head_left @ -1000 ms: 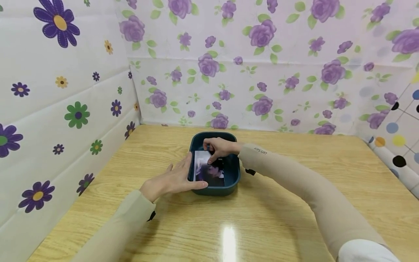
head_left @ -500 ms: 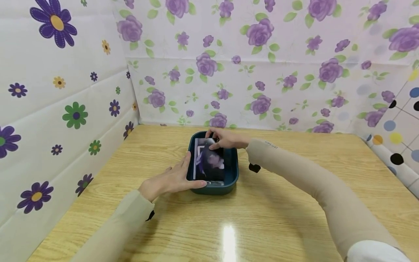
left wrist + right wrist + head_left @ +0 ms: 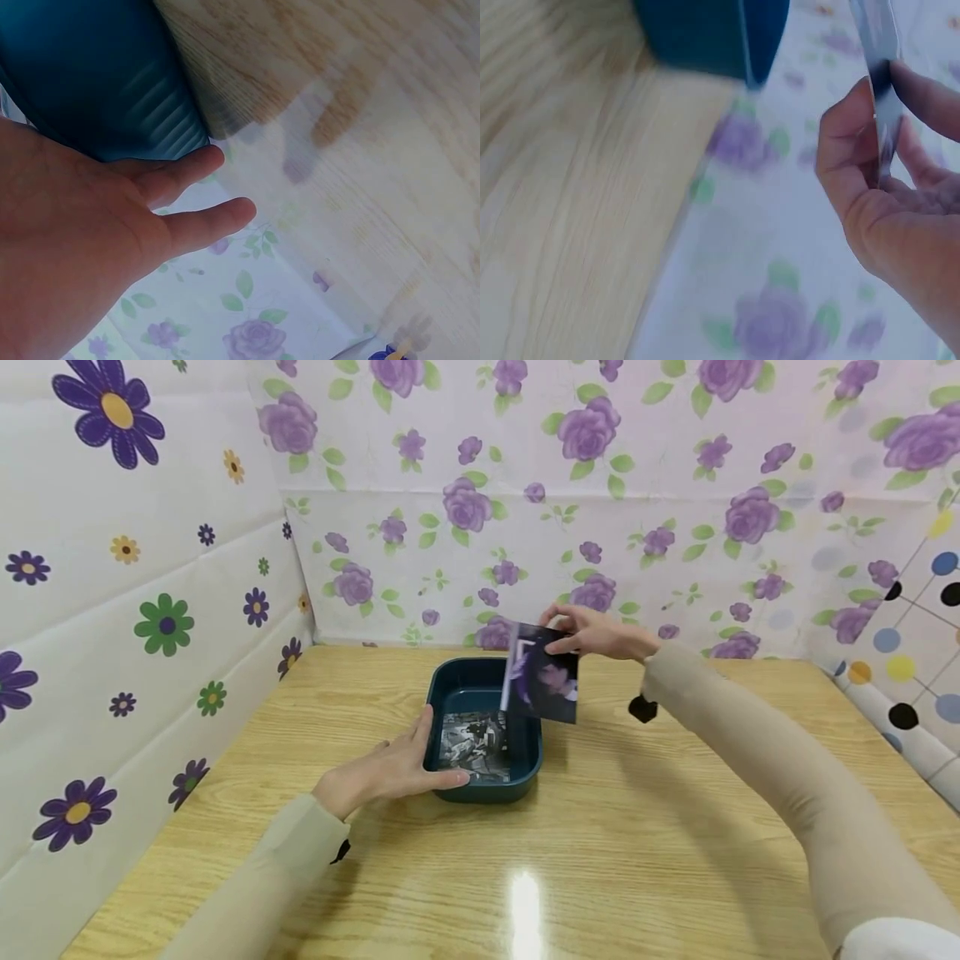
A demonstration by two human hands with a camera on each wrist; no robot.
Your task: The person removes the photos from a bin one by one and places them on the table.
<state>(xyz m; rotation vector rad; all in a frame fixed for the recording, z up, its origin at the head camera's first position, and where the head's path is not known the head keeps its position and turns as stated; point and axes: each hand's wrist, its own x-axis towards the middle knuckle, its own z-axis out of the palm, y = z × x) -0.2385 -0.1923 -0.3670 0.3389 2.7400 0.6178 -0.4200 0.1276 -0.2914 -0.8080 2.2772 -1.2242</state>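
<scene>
A dark teal plastic bin (image 3: 529, 777) stands on the table, its open top facing up. My left hand (image 3: 386, 777) rests against its left side with fingers straight, the thumb lying along the near rim; the left wrist view shows that hand (image 3: 82, 232) beside the ribbed bin wall (image 3: 97, 75). Between thumb and fingers my right hand (image 3: 600, 633) pinches a picture card (image 3: 546, 681) with a dark purple print, held up over the bin's right side. Seen edge-on in the right wrist view, the card looks thin. Another picture card (image 3: 474, 745), black and white, lies on the bin's floor.
The wood-grain table (image 3: 660, 860) reaches out on every side of the bin. A floral sheet (image 3: 450, 527) hangs behind the table's far edge, and a flower-patterned sheet (image 3: 112, 610) covers the left side. Light glares off the near tabletop.
My right hand has lifted the purple card up out of the bin and carried it right, uncovering the black and white card below. The left hand stays at the bin.
</scene>
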